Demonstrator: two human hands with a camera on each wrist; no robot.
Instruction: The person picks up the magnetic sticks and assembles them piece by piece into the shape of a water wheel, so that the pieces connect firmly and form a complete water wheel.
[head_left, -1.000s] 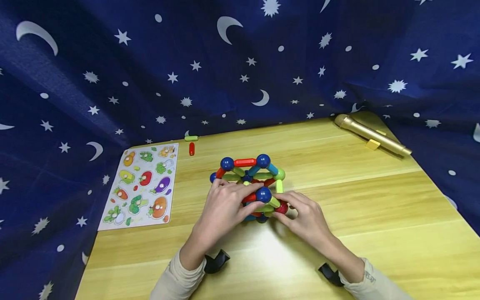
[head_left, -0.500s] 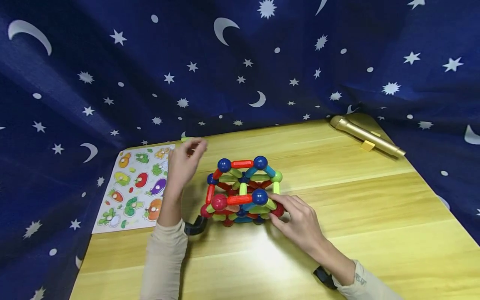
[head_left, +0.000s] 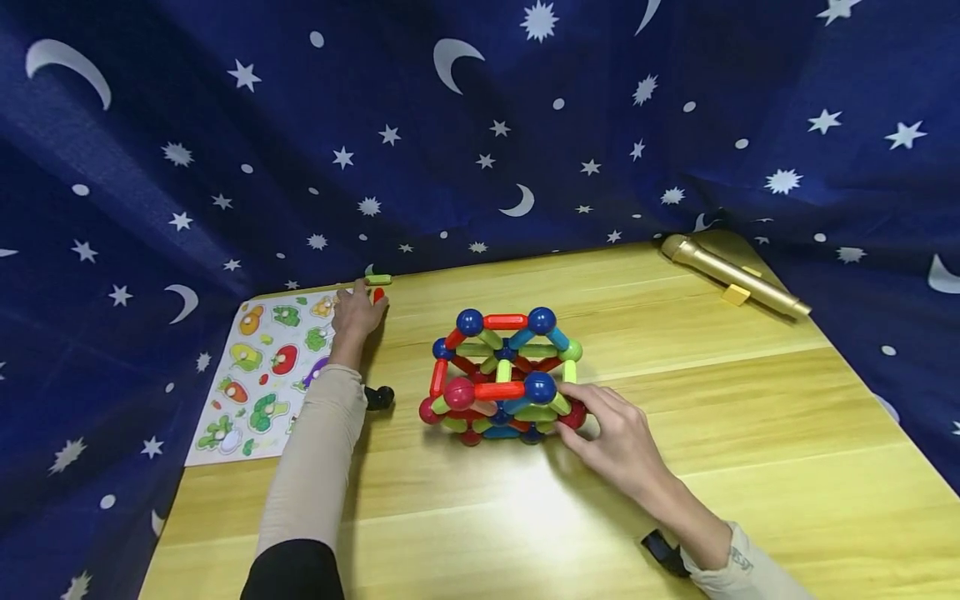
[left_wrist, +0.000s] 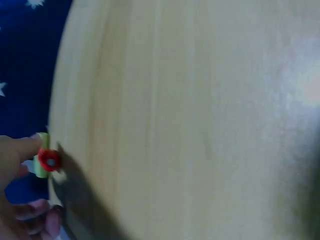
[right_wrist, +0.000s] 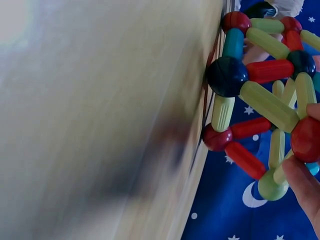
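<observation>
A ball-and-stick building-toy frame (head_left: 500,390) of red, blue and green balls and coloured rods stands mid-table. At its right side my right hand (head_left: 618,437) pinches a red ball (right_wrist: 306,140) between thumb and fingers, as the right wrist view also shows. My left hand (head_left: 357,317) reaches to the far left, by the vegetable board. Its thumb and fingers are spread on either side of a loose red rod (left_wrist: 49,160). Just behind that lies a light-green rod (head_left: 379,280) at the table's back edge.
A white board with vegetable pictures (head_left: 225,387) lies at the left, partly under the left forearm. A gold microphone (head_left: 738,275) rests at the back right, with a small yellow block (head_left: 736,294) against it. A dark starry cloth (head_left: 480,125) hangs behind the table.
My left hand has let go of the frame and moved to the far left, at the red rod. The frame has shifted slightly; my right hand keeps its grip.
</observation>
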